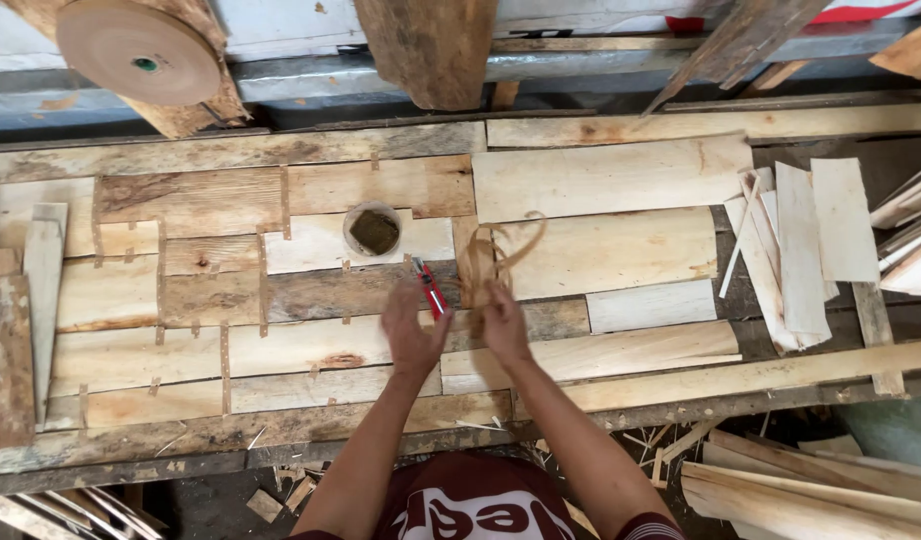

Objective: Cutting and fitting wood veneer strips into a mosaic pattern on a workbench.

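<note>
Centrally, the left hand (410,335) grips a red utility knife (431,290), while the right hand (503,322) pinches a curling strip of brown tape (485,262) (both fists closed) over patched veneer sheets (310,345). Beyond sits a small round cup (373,230).

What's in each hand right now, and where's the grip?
Left hand holds a red utility knife by its lower handle end. Right hand pinches a curling strip of brown tape near its lower end.

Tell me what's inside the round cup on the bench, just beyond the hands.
The round cup holds a dark brownish-green lump, maybe a sponge or paste. Its bottom and any liquid beneath the lump are hidden.
</note>
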